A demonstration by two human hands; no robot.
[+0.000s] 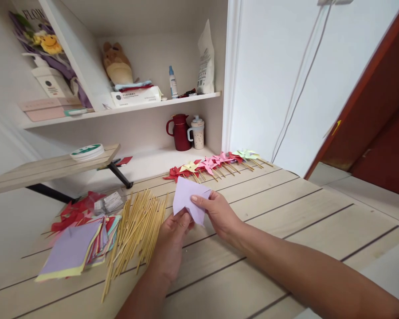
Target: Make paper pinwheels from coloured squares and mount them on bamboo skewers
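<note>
Both hands hold one square of lilac paper (186, 195) above the wooden table. My left hand (176, 230) pinches its lower edge between thumb and fingers. My right hand (216, 210) grips its right side, the thumb lying flat on the face of the sheet. Slits seem to run in from the paper's corners, though the fingers cover part of them. Just left of my left hand lies a spread bundle of thin wooden sticks (136, 230). Past the paper, a row of finished paper pinwheels on sticks (208, 165) rests along the table's back.
A stack of coloured paper squares (69, 248) lies at the left, beside red paper pieces (76, 212) and a small clear box (111, 201). A raised wooden stand (53, 170) juts over the left side. Behind are a red jug (180, 133), a lidded cup (197, 133) and shelves.
</note>
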